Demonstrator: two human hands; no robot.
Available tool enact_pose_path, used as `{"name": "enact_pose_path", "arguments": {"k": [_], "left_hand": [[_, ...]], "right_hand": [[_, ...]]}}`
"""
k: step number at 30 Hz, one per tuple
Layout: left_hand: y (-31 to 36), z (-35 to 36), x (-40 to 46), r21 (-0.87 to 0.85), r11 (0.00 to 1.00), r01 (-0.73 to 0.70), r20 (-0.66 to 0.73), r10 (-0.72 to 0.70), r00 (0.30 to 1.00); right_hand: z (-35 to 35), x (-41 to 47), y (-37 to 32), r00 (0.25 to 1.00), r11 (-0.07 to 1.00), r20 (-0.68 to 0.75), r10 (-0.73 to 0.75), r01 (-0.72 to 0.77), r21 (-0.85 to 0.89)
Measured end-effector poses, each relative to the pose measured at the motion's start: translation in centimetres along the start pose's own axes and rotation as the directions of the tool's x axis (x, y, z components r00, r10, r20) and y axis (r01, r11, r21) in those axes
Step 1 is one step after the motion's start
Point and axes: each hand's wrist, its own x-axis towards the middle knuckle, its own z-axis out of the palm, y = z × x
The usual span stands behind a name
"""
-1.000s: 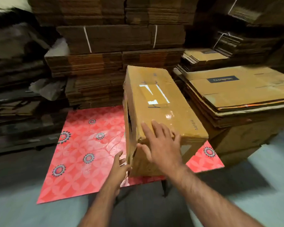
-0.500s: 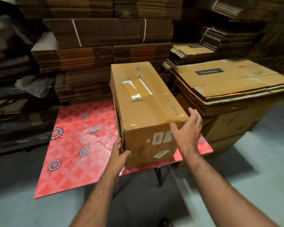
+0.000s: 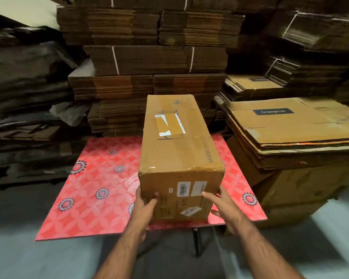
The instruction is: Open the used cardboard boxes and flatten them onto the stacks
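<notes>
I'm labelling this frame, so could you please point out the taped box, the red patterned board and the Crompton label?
taped box [image 3: 177, 150]: head view, top face.
red patterned board [image 3: 93, 186]: head view, bare left part.
Crompton label [image 3: 273, 111]: head view, label centre.

Left hand [image 3: 144, 206] and right hand [image 3: 223, 206] extended, fingers spread.

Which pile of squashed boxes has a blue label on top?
The pile on the right, beside the red table. Its top sheet carries a dark blue label; the other piles show none.

Dim warm light, glare on the box's tape [image 3: 170, 125], dark blurred stacks at left, wide-angle bending at edges
</notes>
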Motion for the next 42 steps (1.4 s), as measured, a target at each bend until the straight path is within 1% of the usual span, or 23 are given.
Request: {"name": "enact_pose_path", "arguments": {"k": [2, 4, 5, 7, 8, 10, 11, 12, 14, 15, 17, 19, 20, 24, 27, 29, 31, 33, 34, 36, 39, 40, 42], "left_hand": [[-0.1, 0.8, 0.1, -0.017, 0.999, -0.031, -0.032, 0.030, 0.999], [0.7, 1.5, 0.5, -0.060, 0.996, -0.061, -0.049, 0.058, 0.997], [1.4, 1.9, 0.6, -0.098, 0.993, -0.065, -0.051, 0.060, 0.997], [2.9, 2.3, 0.6, -0.179, 0.982, -0.060, -0.055, 0.051, 0.997], [3.4, 2.5, 0.6, -0.235, 0.971, -0.041, -0.063, 0.027, 0.998], [3.5, 3.1, 0.6, -0.436, 0.900, 0.030, -0.093, -0.079, 0.993], [3.2, 3.6, 0.7, -0.562, 0.824, 0.076, -0.093, -0.154, 0.984], [2.7, 4.3, 0.6, -0.666, 0.735, 0.129, -0.073, -0.236, 0.969], [1.0, 5.7, 0.2, -0.772, 0.596, 0.218, -0.001, -0.345, 0.939], [0.0, 6.4, -0.1, -0.790, 0.564, 0.241, 0.021, -0.368, 0.930], [-1.8, 7.5, -0.6, -0.796, 0.550, 0.254, 0.022, -0.394, 0.919], [-3.1, 8.2, -0.8, -0.802, 0.543, 0.249, 0.000, -0.416, 0.909], [-3.4, 8.3, -0.8, -0.806, 0.540, 0.242, -0.012, -0.424, 0.905], [-4.5, 8.3, 0.2, -0.852, 0.480, 0.211, -0.022, -0.436, 0.900], [-5.2, 9.0, 0.4, -0.844, 0.492, 0.215, -0.024, -0.434, 0.900], [-5.7, 9.2, 0.8, -0.847, 0.487, 0.213, -0.044, -0.464, 0.885], [-6.5, 9.0, 1.2, -0.840, 0.492, 0.229, -0.059, -0.503, 0.862], [-7.6, 8.5, 1.7, -0.802, 0.528, 0.279, -0.054, -0.530, 0.846], [-7.8, 8.0, 1.8, -0.780, 0.551, 0.296, -0.070, -0.547, 0.834], [-7.8, 6.4, 2.7, -0.737, 0.619, 0.269, -0.180, -0.565, 0.805], [-6.3, 1.9, 4.8, -0.686, 0.716, 0.129, -0.411, -0.528, 0.743], [-5.5, 0.0, 5.7, -0.662, 0.745, 0.089, -0.474, -0.508, 0.719], [-3.3, -3.7, 7.9, -0.586, 0.809, 0.053, -0.560, -0.451, 0.695]], "right_hand": [[-0.1, 0.0, -0.4, 0.998, 0.998, -0.001, -0.059, 0.059, 0.004], [-0.2, 0.0, -1.4, 0.983, 0.983, -0.027, -0.181, 0.181, 0.006], [-0.2, 0.1, -2.2, 0.967, 0.968, -0.054, -0.249, 0.248, -0.032], [-0.3, 0.3, -5.0, 0.928, 0.920, -0.104, -0.358, 0.331, -0.212], [-0.2, 0.4, -6.8, 0.907, 0.876, -0.101, -0.410, 0.360, -0.322], [0.4, 0.7, -10.6, 0.860, 0.737, 0.008, -0.510, 0.442, -0.512], [1.0, 0.9, -12.3, 0.829, 0.628, 0.099, -0.551, 0.489, -0.605], [1.8, 1.1, -13.7, 0.799, 0.492, 0.189, -0.571, 0.517, -0.700], [3.8, 1.3, -15.2, 0.759, 0.212, 0.331, -0.561, 0.518, -0.829], [4.9, 1.4, -15.4, 0.758, 0.122, 0.372, -0.536, 0.506, -0.854], [6.9, 1.7, -15.3, 0.755, 0.008, 0.435, -0.491, 0.503, -0.864], [8.2, 2.2, -14.7, 0.729, -0.064, 0.493, -0.474, 0.530, -0.845], [8.4, 2.5, -14.4, 0.718, -0.079, 0.508, -0.475, 0.541, -0.838], [7.1, 3.4, -12.4, 0.728, -0.032, 0.518, -0.449, 0.567, -0.823], [6.3, 3.9, -9.8, 0.707, -0.077, 0.547, -0.448, 0.579, -0.812], [6.4, 4.3, -8.1, 0.692, -0.094, 0.552, -0.465, 0.581, -0.808], [6.4, 4.5, -6.7, 0.711, -0.097, 0.551, -0.437, 0.571, -0.815], [6.2, 4.6, -5.3, 0.748, -0.137, 0.583, -0.318, 0.573, -0.808], [6.0, 4.6, -4.5, 0.748, -0.166, 0.606, -0.269, 0.584, -0.795], [5.8, 4.9, -3.6, 0.727, -0.181, 0.636, -0.258, 0.610, -0.771], [5.4, 5.7, -4.5, 0.695, -0.112, 0.667, -0.268, 0.665, -0.738], [5.1, 6.1, -5.2, 0.697, -0.058, 0.670, -0.256, 0.681, -0.730], [4.8, 7.2, -6.8, 0.731, 0.113, 0.623, -0.277, 0.669, -0.735]]}}
